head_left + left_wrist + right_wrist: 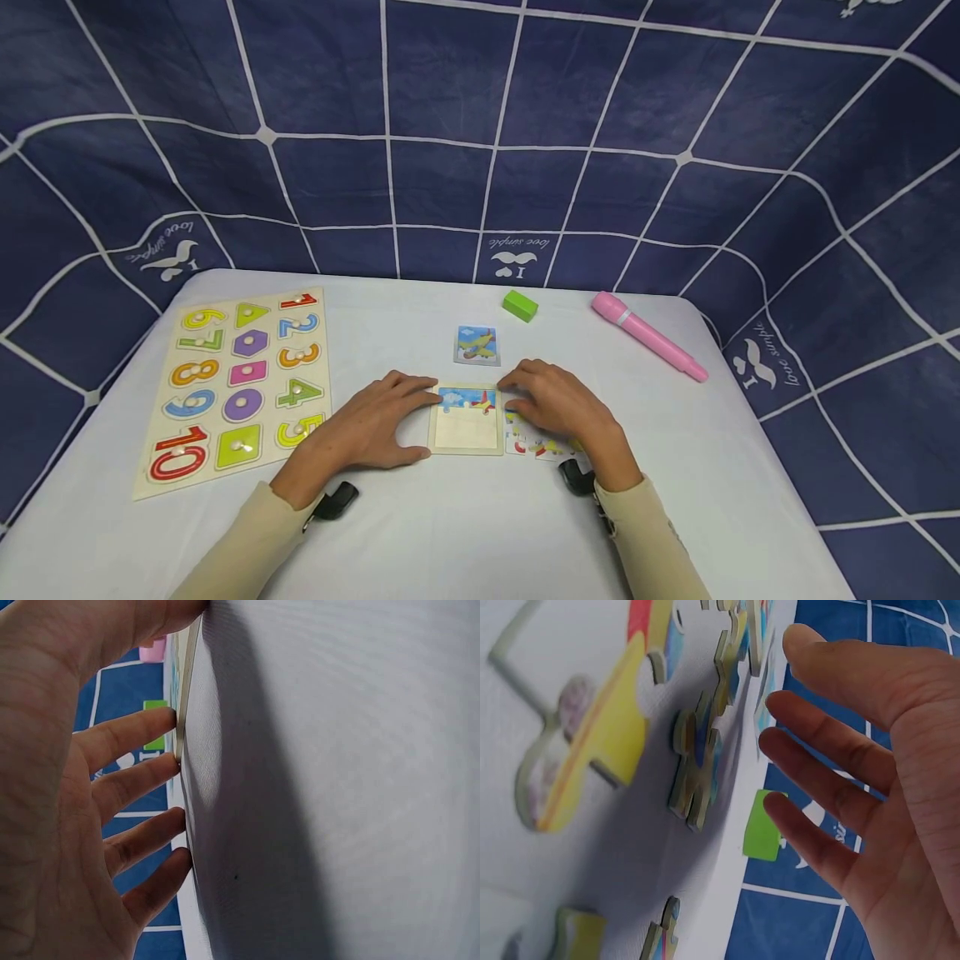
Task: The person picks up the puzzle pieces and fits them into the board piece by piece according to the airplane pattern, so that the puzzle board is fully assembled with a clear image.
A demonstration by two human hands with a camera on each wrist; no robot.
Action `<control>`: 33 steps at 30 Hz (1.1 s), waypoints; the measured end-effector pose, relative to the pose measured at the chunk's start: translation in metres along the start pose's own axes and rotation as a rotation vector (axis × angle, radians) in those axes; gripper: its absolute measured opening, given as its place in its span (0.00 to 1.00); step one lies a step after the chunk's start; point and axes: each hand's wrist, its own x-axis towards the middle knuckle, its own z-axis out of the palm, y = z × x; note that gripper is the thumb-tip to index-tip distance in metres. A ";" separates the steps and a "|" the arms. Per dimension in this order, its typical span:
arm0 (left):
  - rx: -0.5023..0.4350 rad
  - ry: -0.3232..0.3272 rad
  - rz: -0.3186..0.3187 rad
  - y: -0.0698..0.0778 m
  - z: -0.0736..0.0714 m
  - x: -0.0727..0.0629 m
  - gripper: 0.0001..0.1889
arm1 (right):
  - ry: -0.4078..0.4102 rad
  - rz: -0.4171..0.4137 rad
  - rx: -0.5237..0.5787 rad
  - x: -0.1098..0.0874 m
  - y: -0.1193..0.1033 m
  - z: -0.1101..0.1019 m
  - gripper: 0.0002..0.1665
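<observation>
A small square puzzle tray (466, 433) lies on the table between both hands. Joined sky-blue jigsaw pieces (456, 398) fill its upper part, while bare wood shows below. My left hand (375, 422) has its fingers and thumb spread along the tray's left side, fingertips right at the frame. At the upper right corner, the fingertips of my right hand (557, 404) meet the tray's edge. Loose jigsaw pieces (546, 448) lie under and beside the right palm, partly covered. In the right wrist view, one yellow piece (626, 720) shows close up and the fingers look relaxed.
Just beyond the tray is a square airplane picture (477, 345). Farther back are a green block (520, 306) and a pink marker-shaped stick (651, 337). A wooden number-and-shape board (255, 333) lies at left, near the left forearm. A dark blue checked cloth (450, 183) hangs behind.
</observation>
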 end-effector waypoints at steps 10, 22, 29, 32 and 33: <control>-0.004 -0.005 -0.006 0.001 -0.001 0.000 0.41 | -0.019 0.009 0.011 -0.002 0.004 0.000 0.21; -0.002 -0.008 -0.014 0.000 0.000 0.001 0.41 | -0.056 0.055 0.039 -0.011 0.006 0.002 0.23; 0.005 -0.013 -0.015 0.001 -0.001 0.001 0.41 | -0.054 0.046 0.044 -0.018 0.009 0.002 0.24; 0.005 -0.014 -0.015 0.001 -0.001 0.001 0.41 | -0.053 0.040 0.050 -0.020 0.010 0.002 0.24; 0.004 -0.015 -0.016 0.001 -0.001 0.001 0.41 | -0.053 0.039 0.051 -0.020 0.010 0.002 0.24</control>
